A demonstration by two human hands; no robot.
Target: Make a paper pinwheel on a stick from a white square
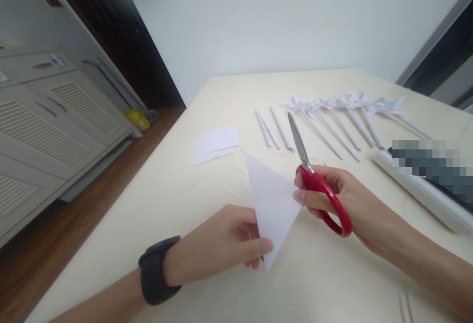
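Note:
My left hand [225, 244], with a black watch on the wrist, pinches the lower corner of a white paper folded into a triangle [271, 199], held up above the cream table [148, 224]. My right hand [343, 199] grips red-handled scissors [314, 175], fingers through the loops. The blades are closed and point away and up to the left, just right of the paper's edge.
A row of several white paper pinwheels on rolled sticks [343, 111] lies at the far right, with loose paper sticks [273, 128] beside them. Cut paper sheets [214, 145] and thin scraps lie mid-table. A white long object [424, 190] rests at the right edge. Cabinets stand left.

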